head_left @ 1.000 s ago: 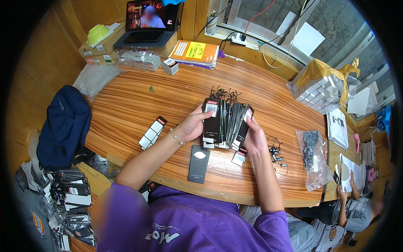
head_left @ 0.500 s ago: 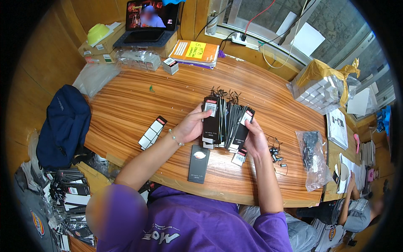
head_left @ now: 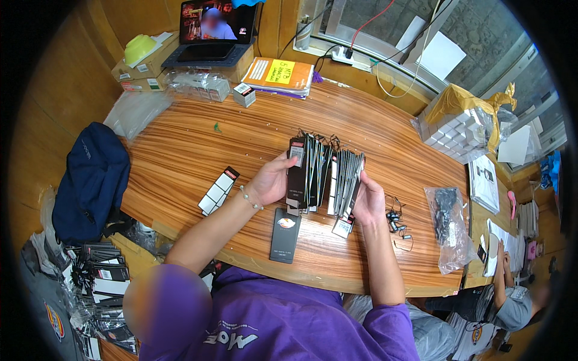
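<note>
Between my two hands stands a thick bundle of black hang tags (head_left: 315,174) with black strings at the far end. My left hand (head_left: 271,182) is closed round its left side, thumb on the white label of the outer tag. The right side is gripped by my right hand (head_left: 368,201), thumb along the edge. The bundle parts near the middle, where a white-labelled face shows. Below it a single black tag (head_left: 284,240) lies flat, and a white-labelled tag (head_left: 343,226) shows by my right hand. More white-labelled tags (head_left: 218,191) lie left of my left wrist.
Black cords (head_left: 395,221) and a plastic bag of black pieces (head_left: 445,225) lie right. Behind are a wrapped block of small white boxes (head_left: 451,126), notebooks (head_left: 278,77) and a lit laptop (head_left: 215,27). A navy bag (head_left: 90,180) is left; a person (head_left: 512,304) sits far right.
The bundle has opened in the middle, showing a white-labelled face. Its right part has turned edge-on, hiding the outer tag's black front. My right hand has turned with it.
</note>
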`<state>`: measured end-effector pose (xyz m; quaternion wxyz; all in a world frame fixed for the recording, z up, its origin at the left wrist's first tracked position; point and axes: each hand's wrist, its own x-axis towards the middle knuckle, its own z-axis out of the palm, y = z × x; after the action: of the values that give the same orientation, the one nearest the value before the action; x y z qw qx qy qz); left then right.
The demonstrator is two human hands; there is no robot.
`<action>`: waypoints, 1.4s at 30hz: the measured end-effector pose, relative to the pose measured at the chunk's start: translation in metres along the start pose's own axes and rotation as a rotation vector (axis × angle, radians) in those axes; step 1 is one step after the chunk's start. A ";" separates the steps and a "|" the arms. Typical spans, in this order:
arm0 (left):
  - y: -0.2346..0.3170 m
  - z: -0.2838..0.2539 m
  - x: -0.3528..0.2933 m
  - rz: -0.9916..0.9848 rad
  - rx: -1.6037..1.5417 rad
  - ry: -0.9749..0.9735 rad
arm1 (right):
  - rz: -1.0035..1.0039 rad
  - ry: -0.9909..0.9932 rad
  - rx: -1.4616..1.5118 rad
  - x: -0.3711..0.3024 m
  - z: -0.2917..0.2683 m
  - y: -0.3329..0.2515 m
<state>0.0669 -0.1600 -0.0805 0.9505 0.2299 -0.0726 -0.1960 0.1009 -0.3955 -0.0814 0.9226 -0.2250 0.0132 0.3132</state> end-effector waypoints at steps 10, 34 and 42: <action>0.002 -0.010 -0.001 0.014 -0.019 0.069 | -0.068 0.032 -0.150 -0.002 0.003 -0.001; -0.003 -0.001 0.000 -0.025 0.048 0.035 | -0.183 0.205 -0.441 -0.008 0.032 0.010; 0.006 -0.008 0.004 0.005 0.080 0.106 | -0.081 0.268 -0.129 -0.003 0.012 -0.013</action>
<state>0.0740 -0.1535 -0.0851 0.9435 0.2776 -0.0304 -0.1784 0.1049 -0.4015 -0.0647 0.9080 -0.3240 0.1070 0.2430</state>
